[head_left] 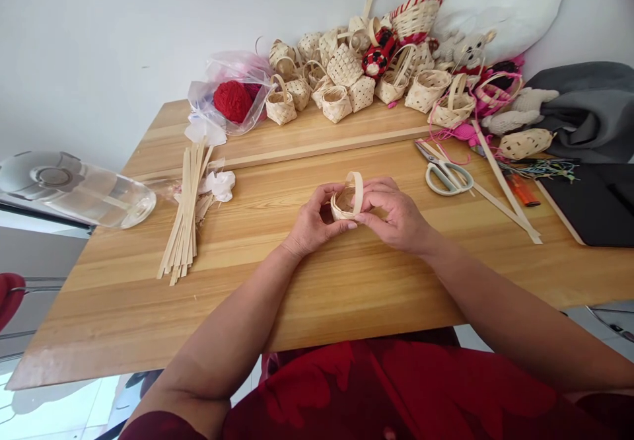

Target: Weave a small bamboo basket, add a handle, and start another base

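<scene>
A small woven basket (343, 214) with an upright loop handle is held just above the wooden table, between my two hands. My left hand (317, 220) wraps round its left side, the thumb along the near wall. On the right, my right hand (391, 212) pinches the basket where the handle meets the rim, thumb in front and fingers behind. The far side of the basket is partly hidden by the handle and fingers. To the right of my right hand lie scissors (450, 179) with pale handles.
The wooden table (238, 308) bears a bundle of flat strips (184, 222) at left and a lying clear bottle (106, 192). Several woven baskets (337, 103) line the back beside red yarn (232, 102). Long strips (508, 185) and a black tablet-like object (589, 202) are at right.
</scene>
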Action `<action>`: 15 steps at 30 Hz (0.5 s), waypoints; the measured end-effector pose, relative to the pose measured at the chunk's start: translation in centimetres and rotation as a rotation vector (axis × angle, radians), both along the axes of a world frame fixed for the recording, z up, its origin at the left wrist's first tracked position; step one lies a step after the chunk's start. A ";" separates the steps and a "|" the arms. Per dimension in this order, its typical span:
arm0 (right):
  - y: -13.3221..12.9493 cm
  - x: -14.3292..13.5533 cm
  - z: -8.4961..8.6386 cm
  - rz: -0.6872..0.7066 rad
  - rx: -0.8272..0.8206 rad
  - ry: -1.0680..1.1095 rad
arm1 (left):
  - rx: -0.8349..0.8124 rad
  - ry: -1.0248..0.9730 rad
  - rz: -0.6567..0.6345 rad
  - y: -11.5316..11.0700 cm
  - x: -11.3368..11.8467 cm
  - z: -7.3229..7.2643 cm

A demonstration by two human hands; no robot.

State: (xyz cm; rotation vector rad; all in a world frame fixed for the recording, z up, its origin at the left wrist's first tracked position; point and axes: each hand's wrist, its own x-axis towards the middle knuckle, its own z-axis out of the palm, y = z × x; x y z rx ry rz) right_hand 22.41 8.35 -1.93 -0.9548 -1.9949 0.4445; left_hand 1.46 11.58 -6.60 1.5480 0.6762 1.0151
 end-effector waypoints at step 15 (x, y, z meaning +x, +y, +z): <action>0.6 1.3 -0.4 -0.033 0.022 0.057 | 0.177 0.115 0.034 0.3 -0.5 0.1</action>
